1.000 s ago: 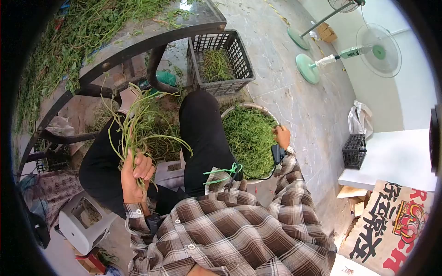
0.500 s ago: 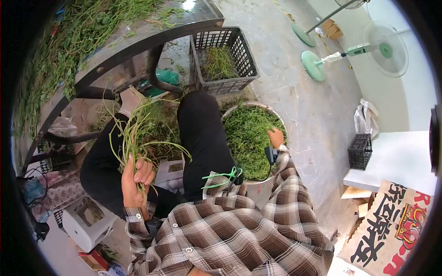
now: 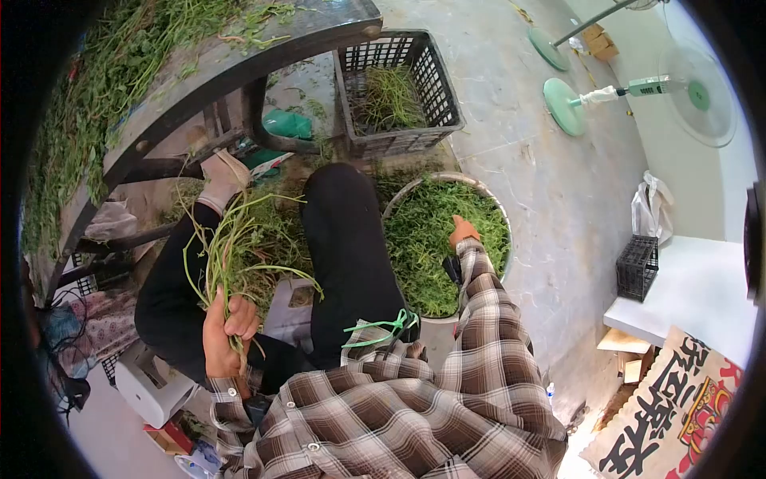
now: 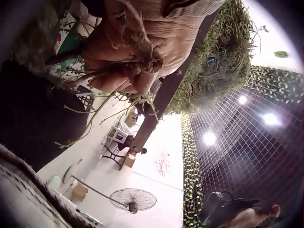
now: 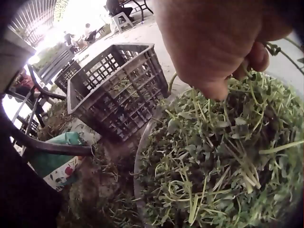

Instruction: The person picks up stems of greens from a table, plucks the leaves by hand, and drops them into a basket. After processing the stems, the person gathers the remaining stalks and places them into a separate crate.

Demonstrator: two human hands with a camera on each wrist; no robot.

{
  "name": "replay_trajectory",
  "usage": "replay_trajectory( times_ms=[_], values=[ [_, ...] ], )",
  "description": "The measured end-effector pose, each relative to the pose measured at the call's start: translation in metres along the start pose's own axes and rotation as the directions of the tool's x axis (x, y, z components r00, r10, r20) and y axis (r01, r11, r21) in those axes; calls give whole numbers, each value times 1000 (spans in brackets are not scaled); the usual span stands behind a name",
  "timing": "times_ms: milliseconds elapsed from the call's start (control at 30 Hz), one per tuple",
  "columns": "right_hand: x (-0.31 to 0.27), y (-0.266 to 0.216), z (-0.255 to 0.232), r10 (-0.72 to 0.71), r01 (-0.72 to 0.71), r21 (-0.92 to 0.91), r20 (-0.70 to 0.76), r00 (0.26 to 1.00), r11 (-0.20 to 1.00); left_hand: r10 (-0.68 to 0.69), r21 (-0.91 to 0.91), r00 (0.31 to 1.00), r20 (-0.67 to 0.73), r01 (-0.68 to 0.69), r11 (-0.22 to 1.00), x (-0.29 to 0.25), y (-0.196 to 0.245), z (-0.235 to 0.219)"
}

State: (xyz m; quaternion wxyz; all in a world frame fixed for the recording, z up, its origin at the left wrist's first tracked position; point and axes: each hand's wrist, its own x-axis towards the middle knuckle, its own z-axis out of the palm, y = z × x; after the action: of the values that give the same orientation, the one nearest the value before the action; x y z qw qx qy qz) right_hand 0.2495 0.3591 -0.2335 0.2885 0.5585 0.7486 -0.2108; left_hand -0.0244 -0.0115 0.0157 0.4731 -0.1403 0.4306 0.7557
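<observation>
My left hand (image 3: 229, 331) grips a bunch of long, mostly bare green stems (image 3: 231, 231), which fan upward from the fist over my lap. In the left wrist view, brownish root-like ends (image 4: 145, 52) stick out by the curled fingers. My right hand (image 3: 463, 231) is over a round tub (image 3: 508, 231) heaped with leafy green sprigs (image 3: 423, 263). Its fingers are curled in the right wrist view, close above the heap, with a thin green sprig (image 5: 273, 49) pinched at the fingertips. Part of that grip is hidden behind the hand.
A black plastic crate (image 3: 407, 144) with some stems stands beyond the tub. At the left a table (image 3: 319, 32) carries piled greens (image 3: 159, 72). Stools (image 3: 152, 391), a green bag (image 3: 286, 124), and standing fans (image 3: 565, 108) are around. My legs (image 3: 347, 247) lie between the hands.
My right hand has moved left from the tub's right rim to over the middle of the greens. The left hand keeps its grip on the stems, nearly still. The head view has shifted somewhat.
</observation>
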Motion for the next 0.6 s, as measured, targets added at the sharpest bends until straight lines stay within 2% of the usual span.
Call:
replay_trajectory(
  times_ms=[167,233,300,367,400,433,500,533,600],
  values=[
    [8,2,4,61,-56,-144,33,998,988,-23,26,1000,-1,23,999,5,-1,3],
    [9,17,8,-6,-1,-114,-59,998,993,-35,32,999,6,35,999,5,-1,4],
    [7,35,8,27,-33,-55,-113,993,998,-40,24,999,-10,40,999,6,-1,5],
    [-5,55,7,-2,63,197,-292,956,978,-39,23,999,12,38,999,7,0,5],
    [-6,69,12,-60,173,235,-423,904,956,-35,23,999,31,35,999,7,-1,4],
    [-6,82,13,-57,170,230,-429,902,958,-37,17,999,38,36,999,7,-2,4],
    [-13,97,9,44,143,369,-453,890,918,-52,-9,997,56,52,999,7,-3,3],
    [-25,100,-2,87,91,422,-384,919,902,-51,-13,997,64,52,999,7,-3,3],
    [-34,110,-9,79,88,440,-348,934,893,-46,21,994,103,44,999,7,-2,1]
  ],
)
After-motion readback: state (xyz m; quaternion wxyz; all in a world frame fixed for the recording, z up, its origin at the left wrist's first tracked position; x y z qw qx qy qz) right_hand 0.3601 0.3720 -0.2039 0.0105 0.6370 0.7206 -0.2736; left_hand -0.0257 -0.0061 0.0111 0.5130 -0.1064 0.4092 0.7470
